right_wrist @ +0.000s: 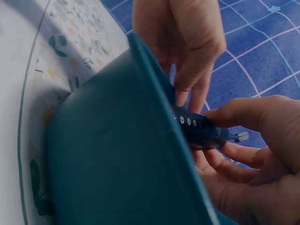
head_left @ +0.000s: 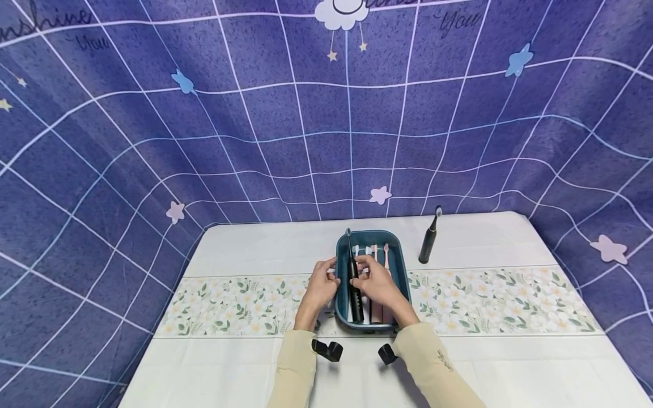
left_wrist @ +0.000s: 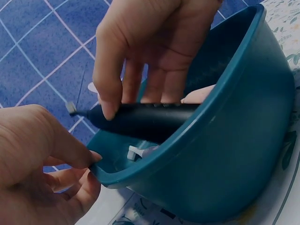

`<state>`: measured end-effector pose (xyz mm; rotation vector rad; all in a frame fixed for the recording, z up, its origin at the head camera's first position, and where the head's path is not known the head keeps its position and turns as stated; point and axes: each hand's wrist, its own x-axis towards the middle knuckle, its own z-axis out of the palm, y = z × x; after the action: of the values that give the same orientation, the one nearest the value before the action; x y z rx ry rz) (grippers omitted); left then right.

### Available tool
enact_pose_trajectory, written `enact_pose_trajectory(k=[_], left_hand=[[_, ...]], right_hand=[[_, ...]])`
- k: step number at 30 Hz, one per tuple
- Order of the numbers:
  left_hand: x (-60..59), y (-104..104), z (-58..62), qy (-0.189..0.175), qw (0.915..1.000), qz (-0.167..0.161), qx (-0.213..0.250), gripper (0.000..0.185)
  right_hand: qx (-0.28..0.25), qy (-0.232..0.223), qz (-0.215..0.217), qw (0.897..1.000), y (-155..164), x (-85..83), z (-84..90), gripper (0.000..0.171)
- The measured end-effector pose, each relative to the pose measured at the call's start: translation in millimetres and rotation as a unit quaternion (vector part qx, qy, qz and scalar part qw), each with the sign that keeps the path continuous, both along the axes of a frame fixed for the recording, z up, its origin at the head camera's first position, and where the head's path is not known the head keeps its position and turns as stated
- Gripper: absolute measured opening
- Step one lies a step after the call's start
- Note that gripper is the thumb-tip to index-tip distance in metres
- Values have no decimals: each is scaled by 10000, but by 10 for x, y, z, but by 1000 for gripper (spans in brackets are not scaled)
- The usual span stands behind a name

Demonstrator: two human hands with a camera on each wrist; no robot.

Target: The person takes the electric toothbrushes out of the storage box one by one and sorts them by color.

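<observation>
White table point(head_left: 255, 249) with a floral runner, blue gridded backdrop behind. My right hand point(head_left: 376, 285) pinches the dark electric toothbrush point(head_left: 353, 283) between thumb and fingertips near its upper body. The handle lies inside the teal basket point(head_left: 403, 272), the neck and bristle head poking out over the far rim. My left hand point(head_left: 321, 286) rests on the basket's left rim, thumb over the edge, fingers curled under it. Several pale brush heads lie in the basket beside the handle. A second dark toothbrush point(head_left: 429, 238) stands upright on the table, well apart to the right. Judgement: one brush is in or at the basket, not yet released; the standing one is untouched.
</observation>
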<state>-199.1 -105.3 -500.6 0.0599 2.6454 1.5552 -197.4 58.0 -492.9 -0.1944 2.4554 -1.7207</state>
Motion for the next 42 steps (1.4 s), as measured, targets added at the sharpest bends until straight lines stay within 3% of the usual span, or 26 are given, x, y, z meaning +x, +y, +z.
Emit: enact_pose_trajectory(k=[5, 28, 42], left_hand=[[3, -2, 8, 24, 10000, -19, -24, 55], [2, 2, -18, 93, 9998, 20, -172, 54], [12, 10, -2, 95, 9999, 40, -35, 54]], right_hand=[[-122, 111, -91, 9998, 42, 15, 67, 55], [204, 659, -363, 9970, 213, 26, 239, 56], [-202, 1194, -554, 9911, 377, 42, 310, 56]])
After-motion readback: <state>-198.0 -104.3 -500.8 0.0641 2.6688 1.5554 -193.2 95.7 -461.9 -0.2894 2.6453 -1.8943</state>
